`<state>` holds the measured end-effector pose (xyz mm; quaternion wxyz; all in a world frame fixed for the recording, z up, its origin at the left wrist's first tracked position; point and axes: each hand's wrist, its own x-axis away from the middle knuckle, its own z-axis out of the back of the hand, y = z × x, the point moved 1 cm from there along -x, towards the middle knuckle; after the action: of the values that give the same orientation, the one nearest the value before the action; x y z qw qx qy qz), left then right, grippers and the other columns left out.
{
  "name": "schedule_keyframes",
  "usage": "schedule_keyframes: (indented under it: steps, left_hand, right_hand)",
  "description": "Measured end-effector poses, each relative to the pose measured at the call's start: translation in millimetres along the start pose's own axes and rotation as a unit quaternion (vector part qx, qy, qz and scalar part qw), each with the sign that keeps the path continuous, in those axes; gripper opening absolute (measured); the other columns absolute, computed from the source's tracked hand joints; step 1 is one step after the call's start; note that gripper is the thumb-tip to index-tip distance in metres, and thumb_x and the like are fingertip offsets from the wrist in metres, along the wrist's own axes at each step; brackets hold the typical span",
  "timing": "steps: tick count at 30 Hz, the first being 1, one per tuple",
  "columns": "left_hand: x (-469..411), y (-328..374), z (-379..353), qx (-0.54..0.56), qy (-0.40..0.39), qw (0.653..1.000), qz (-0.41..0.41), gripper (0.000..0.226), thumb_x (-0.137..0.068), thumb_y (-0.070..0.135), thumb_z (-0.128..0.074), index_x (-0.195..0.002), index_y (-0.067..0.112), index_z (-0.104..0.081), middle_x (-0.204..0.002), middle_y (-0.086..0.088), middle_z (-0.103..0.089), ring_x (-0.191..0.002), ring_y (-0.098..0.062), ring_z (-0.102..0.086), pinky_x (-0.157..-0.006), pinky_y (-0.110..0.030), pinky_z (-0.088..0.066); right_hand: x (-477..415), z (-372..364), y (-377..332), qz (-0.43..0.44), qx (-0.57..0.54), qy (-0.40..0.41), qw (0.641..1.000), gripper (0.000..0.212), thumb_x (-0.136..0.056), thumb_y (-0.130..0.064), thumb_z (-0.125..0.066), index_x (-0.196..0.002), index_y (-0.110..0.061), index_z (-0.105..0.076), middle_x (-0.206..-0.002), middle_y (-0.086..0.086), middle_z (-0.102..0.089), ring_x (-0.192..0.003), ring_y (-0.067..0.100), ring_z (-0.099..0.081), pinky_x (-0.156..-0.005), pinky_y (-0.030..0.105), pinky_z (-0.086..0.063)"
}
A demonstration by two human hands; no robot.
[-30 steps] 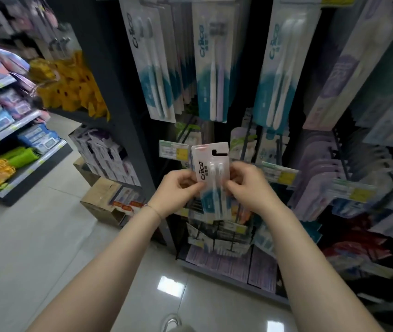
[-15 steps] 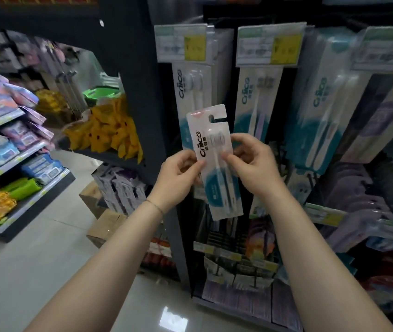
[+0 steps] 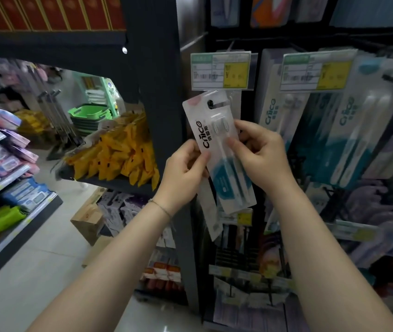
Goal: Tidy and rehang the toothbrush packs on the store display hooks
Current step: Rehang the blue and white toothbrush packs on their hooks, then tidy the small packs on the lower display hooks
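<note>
Pinched in the grip of left hand (image 3: 183,174) and right hand (image 3: 261,153), the white-and-teal plastic toothbrush pack (image 3: 225,170) has risen to the green-and-yellow price tag (image 3: 220,71), upper centre; hooking seems imminent.

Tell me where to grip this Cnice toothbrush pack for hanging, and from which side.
Grip the toothbrush pack by its long edges midway, from left and right, as the left hand and right hand do. It is a flat, tall card; this keeps its top hang hole clear.

Single head-worn wide-angle view, facing forward, near display hook (image 3: 219,105)
</note>
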<state>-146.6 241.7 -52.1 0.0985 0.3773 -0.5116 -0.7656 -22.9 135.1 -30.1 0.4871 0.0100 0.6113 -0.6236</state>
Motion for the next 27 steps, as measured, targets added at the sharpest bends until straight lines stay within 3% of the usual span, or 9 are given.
schedule_keyframes:
  steps: [4, 9, 13, 18, 22, 27]
  left_hand:
    - [1.0, -7.0, -2.7, -0.013, -0.004, 1.0, 0.019, 0.01, -0.098, 0.012, -0.051, -0.099, 0.013, -0.06, -0.091, 0.005, -0.068, -0.066, -0.004, -0.061, -0.058, -0.017, -0.047]
    - [-13.2, 8.2, -12.8, 0.013, 0.035, 0.999, 0.027, 0.011, -0.099, 0.011, -0.048, -0.102, 0.015, -0.058, -0.088, 0.005, -0.066, -0.06, -0.002, -0.06, -0.052, -0.013, -0.044]
    - [-19.4, 15.3, -16.1, 0.023, 0.044, 0.998, 0.029, 0.012, -0.1, 0.013, -0.046, -0.102, 0.017, -0.057, -0.084, 0.0, -0.066, -0.057, -0.009, -0.06, -0.05, -0.014, -0.043]
    - [-18.5, 13.7, -22.5, 0.038, 0.052, 0.998, 0.021, 0.016, -0.103, 0.015, -0.039, -0.113, 0.011, -0.051, -0.079, -0.007, -0.063, -0.05, -0.013, -0.057, -0.043, -0.02, -0.043]
    - [-14.8, 12.4, -26.4, 0.045, 0.058, 0.997, 0.0, 0.013, -0.104, 0.015, -0.036, -0.104, 0.018, -0.049, -0.071, -0.013, -0.06, -0.041, -0.022, -0.05, -0.036, -0.028, -0.042]
    - [-8.9, 12.4, -32.4, 0.058, 0.074, 0.996, -0.009, 0.013, -0.104, 0.014, -0.035, -0.101, 0.018, -0.047, -0.071, -0.013, -0.059, -0.042, -0.027, -0.049, -0.036, -0.021, -0.038]
  right_hand:
    - [2.5, -1.1, 9.5, -0.019, 0.029, -0.003, 0.999, 0.029, -0.091, -0.015, -0.062, -0.12, -0.012, -0.063, -0.09, -0.001, -0.069, -0.081, 0.018, -0.065, -0.075, 0.041, -0.056]
    - [-16.5, 5.4, -1.2, 0.019, 0.085, 0.023, 0.996, 0.025, -0.092, -0.02, -0.06, -0.116, -0.019, -0.065, -0.08, -0.005, -0.063, -0.068, 0.015, -0.058, -0.064, 0.038, -0.052]
    - [-29.7, 8.0, -8.9, 0.023, 0.113, 0.026, 0.993, 0.019, -0.092, -0.026, -0.06, -0.109, -0.023, -0.066, -0.079, -0.007, -0.064, -0.069, 0.014, -0.06, -0.063, 0.039, -0.052]
    - [-31.8, 8.5, -12.2, 0.022, 0.124, 0.013, 0.992, 0.016, -0.091, -0.027, -0.06, -0.105, -0.022, -0.067, -0.076, -0.009, -0.063, -0.065, 0.004, -0.055, -0.063, 0.03, -0.05]
    - [-32.7, 11.9, -16.1, 0.022, 0.123, 0.0, 0.992, 0.016, -0.09, -0.024, -0.062, -0.104, -0.022, -0.068, -0.072, -0.011, -0.061, -0.063, 0.002, -0.052, -0.063, 0.023, -0.047]
    - [-30.0, 13.2, -14.2, 0.048, 0.134, -0.009, 0.99, 0.024, -0.091, -0.021, -0.06, -0.114, -0.018, -0.066, -0.07, -0.02, -0.053, -0.062, -0.003, -0.048, -0.065, 0.017, -0.04]
